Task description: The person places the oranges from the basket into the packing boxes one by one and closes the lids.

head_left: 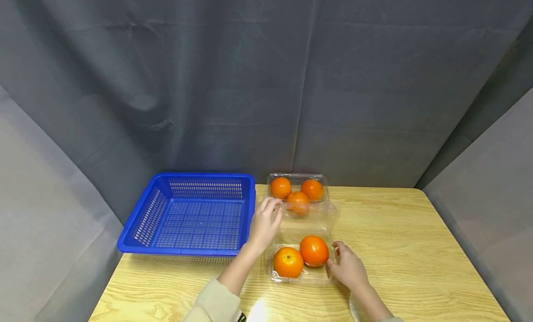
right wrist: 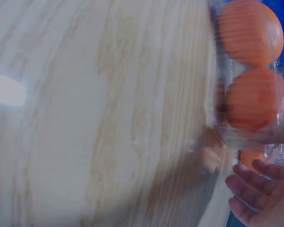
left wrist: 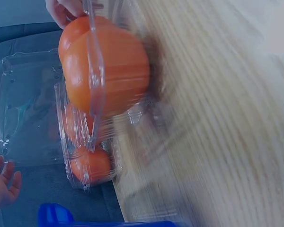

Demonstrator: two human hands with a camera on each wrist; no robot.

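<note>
In the head view, a clear plastic clamshell box [head_left: 306, 280] stands near the table's front with two oranges [head_left: 288, 262] in it. Its clear lid [head_left: 310, 222] is raised on the far side. My left hand [head_left: 263, 222] is at the lid's left edge, fingers loosely bent; the left wrist view shows these fingers [left wrist: 8, 172] beside the clear plastic, not wrapped round it. Against the box's right side is my right hand [head_left: 349, 267], by the right-hand orange [head_left: 314, 251]. Relaxed, parted fingers [right wrist: 255, 187] of that hand show in the right wrist view.
Behind stands a second clear plastic box [head_left: 297, 176] holding three oranges [head_left: 312, 189], partly seen through the raised lid. A blue plastic basket [head_left: 187, 253] with latticed sides sits at the left. Grey cloth [head_left: 233, 90] hangs behind the wooden table [head_left: 399, 248].
</note>
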